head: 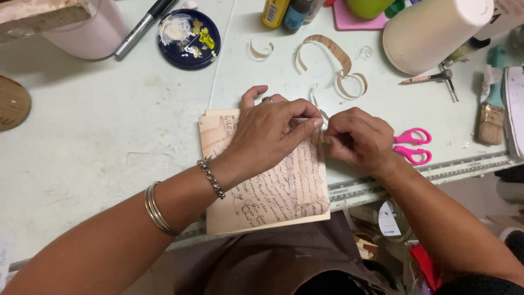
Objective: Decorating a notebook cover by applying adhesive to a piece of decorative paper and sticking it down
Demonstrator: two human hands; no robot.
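Note:
A tan card covered with handwritten script paper (273,191) lies at the table's front edge. My left hand (270,131) rests on its upper part, thumb and fingers pinching a thin pale strip at the card's top right corner. My right hand (357,139) is closed beside it, pinching the same strip (315,98), which curls up and away from the card. A ring and bracelets are on my left hand and wrist.
Curled paper strips (333,60) lie behind the hands. Pink-handled scissors (412,145) sit right of my right hand. A dark paint-smeared lid (188,37), a marker (143,26), paint bottles (286,12), a large cream cup (431,33) and a brush (491,117) stand around the pale table (98,136).

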